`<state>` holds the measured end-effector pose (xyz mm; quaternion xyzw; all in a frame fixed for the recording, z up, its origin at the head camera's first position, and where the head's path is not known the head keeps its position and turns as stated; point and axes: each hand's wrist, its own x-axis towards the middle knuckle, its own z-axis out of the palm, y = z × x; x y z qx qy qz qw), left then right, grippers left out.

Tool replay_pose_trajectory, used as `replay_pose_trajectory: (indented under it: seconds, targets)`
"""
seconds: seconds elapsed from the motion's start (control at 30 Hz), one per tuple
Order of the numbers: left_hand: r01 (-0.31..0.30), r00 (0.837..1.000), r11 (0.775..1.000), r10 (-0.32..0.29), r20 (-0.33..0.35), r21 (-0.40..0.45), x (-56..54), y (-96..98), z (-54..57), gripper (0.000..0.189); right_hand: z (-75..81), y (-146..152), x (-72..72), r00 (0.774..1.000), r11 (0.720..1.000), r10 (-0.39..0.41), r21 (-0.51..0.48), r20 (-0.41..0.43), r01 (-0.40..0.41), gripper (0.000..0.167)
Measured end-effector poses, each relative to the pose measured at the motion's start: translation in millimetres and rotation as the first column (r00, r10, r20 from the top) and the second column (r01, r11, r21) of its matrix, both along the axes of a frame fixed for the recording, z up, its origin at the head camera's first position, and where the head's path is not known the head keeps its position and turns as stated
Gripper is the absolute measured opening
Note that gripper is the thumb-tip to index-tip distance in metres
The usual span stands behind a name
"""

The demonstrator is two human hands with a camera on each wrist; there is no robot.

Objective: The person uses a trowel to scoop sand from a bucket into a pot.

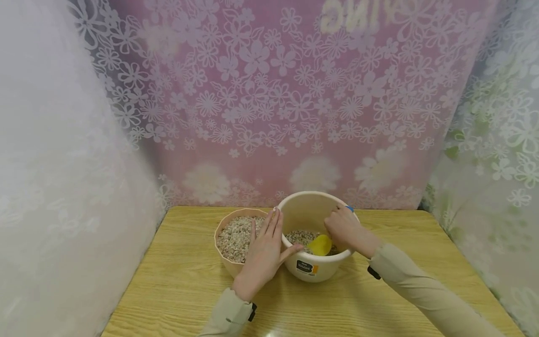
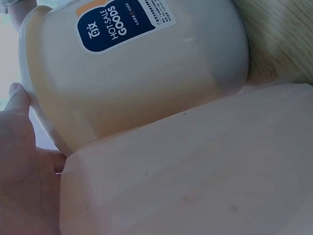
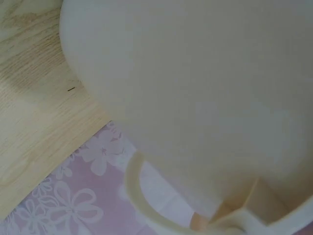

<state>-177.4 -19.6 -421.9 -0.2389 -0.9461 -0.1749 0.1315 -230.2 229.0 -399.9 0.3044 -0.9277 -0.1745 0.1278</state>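
In the head view, the right hand (image 1: pixel 343 228) curls round the yellow scoop (image 1: pixel 321 245), its bowl-end in the grain (image 1: pixel 296 237) inside the white bucket (image 1: pixel 332 270). The left hand (image 1: pixel 264 250), fingers straight, spans from the bucket to the full peach bowl (image 1: pixel 230 267) at its left, probably steadying both. In the left wrist view, the thumb touches the bucket's rim. The right wrist view shows the bucket's side; the grip there, I cannot tell.

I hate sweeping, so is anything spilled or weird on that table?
No clear spill shows around the peach bowl or white bucket. A small dark streak on the table near the bucket looks odd, much darker than its surroundings: crumb or scratch, I can't tell.
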Motion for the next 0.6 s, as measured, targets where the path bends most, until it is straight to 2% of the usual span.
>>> replay_pose_trajectory:
  seconds: [0.23, 0.33, 0.47, 0.6]
  targets:
    - [-0.006, 1.000, 1.000, 0.006, 0.003, -0.008, 0.4, 0.6, -0.8, 0.097, -1.6, 0.2, 0.1, 0.997, 0.994, 0.070, -0.083, 0.029, -0.068, 0.047]
    - [-0.008, 1.000, 1.000, 0.007, -0.003, -0.011, 0.3, 0.4, -1.8, 0.097, -2.4, 0.2, -1.0, 0.994, 0.987, 0.099, -0.133, 0.055, -0.091, 0.036]
    - [-0.009, 1.000, 1.000, 0.010, 0.010, -0.019, -0.4, -0.1, -2.4, 0.097, -3.3, -1.4, -3.0, 0.983, 0.971, 0.134, -0.216, 0.122, -0.106, 0.009]
    - [-0.013, 1.000, 1.000, 0.013, 0.013, -0.020, -1.9, -1.1, -2.6, 0.096, -3.9, -3.9, -4.9, 0.982, 0.960, 0.108, -0.272, 0.156, -0.062, 0.009]
